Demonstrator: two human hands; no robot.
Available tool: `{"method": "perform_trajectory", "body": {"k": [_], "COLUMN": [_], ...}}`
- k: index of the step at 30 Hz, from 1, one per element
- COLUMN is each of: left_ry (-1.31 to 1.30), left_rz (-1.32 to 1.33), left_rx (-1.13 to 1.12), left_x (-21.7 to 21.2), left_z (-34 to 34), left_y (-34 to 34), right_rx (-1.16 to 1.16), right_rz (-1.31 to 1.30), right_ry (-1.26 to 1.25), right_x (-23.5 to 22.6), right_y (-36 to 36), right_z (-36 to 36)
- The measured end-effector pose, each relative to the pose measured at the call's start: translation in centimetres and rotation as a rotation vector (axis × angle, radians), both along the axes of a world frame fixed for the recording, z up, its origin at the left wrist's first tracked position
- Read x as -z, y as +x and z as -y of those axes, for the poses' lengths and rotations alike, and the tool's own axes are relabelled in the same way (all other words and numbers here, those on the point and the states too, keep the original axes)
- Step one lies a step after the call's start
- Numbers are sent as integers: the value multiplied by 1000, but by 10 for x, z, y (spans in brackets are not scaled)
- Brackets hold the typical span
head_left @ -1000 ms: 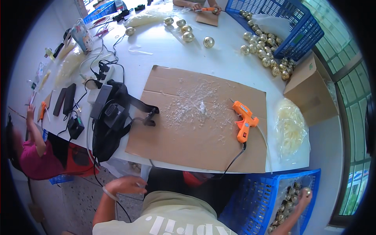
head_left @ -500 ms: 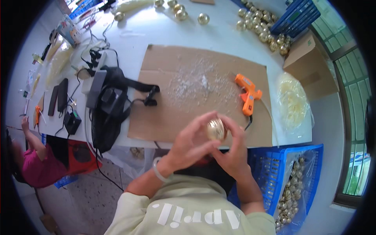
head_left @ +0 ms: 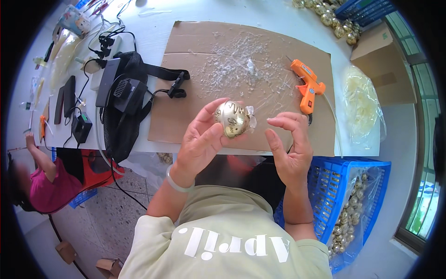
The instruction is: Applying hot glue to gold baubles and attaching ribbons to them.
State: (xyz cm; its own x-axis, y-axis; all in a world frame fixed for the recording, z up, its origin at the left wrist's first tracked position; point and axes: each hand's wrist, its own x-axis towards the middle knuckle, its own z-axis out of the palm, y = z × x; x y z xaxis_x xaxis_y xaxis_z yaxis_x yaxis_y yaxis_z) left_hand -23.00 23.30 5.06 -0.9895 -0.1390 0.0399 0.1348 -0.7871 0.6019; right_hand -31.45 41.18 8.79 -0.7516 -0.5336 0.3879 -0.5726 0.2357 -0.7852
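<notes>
My left hand holds a shiny gold ball ornament with dark markings, above the near edge of a cardboard sheet. A small clear piece sticks out from the ball's right side. Apart from the ball, my right hand has its thumb and fingers spread, with nothing between them. Beyond that hand an orange glue gun lies on the cardboard, nozzle pointing away. Whitish strands and crumbs of glue are scattered over the middle of the sheet.
Left of the cardboard lie a black mesh bag with straps and cables. A clear bag of cream-coloured pieces sits at right. Gold balls fill a blue crate below the table; more lie far right. Another person sits at left.
My right hand has come away from the ball and opened. My left hand keeps the ball, now turned so the clear piece shows. The view has shifted nearer the table's front edge.
</notes>
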Motion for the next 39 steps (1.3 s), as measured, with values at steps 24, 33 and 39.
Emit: {"method": "perform_trajectory", "body": {"k": [24,33,39], "left_ry": [126,-318,66], "left_rz": [27,-40,176], "left_rx": [135,-196,-101], "left_x": [14,15,-7], "left_z": [-7,-15,-16], "left_y": [0,-6,-4], "right_rx": [-274,-50,-489], "right_rz": [855,352,573], "right_ry": [-682,-234,-351], "right_x": [-10,-13,-19], "right_y": [-16,-4,-9], "right_z": [-18,-18,-19]}}
